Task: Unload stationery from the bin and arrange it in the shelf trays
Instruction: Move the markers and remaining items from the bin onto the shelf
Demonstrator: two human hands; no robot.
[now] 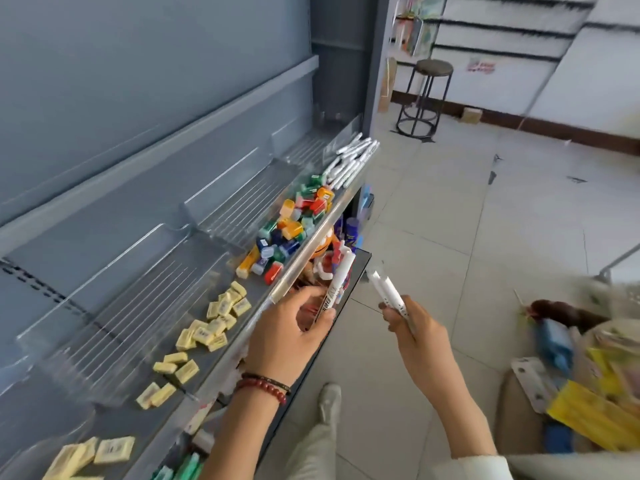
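Note:
My left hand point(294, 332) grips a white marker pen point(337, 284) in front of the shelf's clear front rail point(311, 244), its tip pointing up and away. My right hand point(412, 329) holds another white marker point(386, 289), tilted up to the left. On the grey shelf, clear trays hold yellow erasers point(211, 329), several coloured sharpeners point(294, 223), and, at the far end, a pile of white markers point(351, 161). The bin point(588, 375) at the right edge holds blue and yellow packets; it is blurred.
A lower shelf point(343, 271) under the trays carries toys and packaged goods. A black metal stool point(424, 98) stands on the tiled floor by the far wall. My shoe point(329, 401) is on the floor between shelf and bin.

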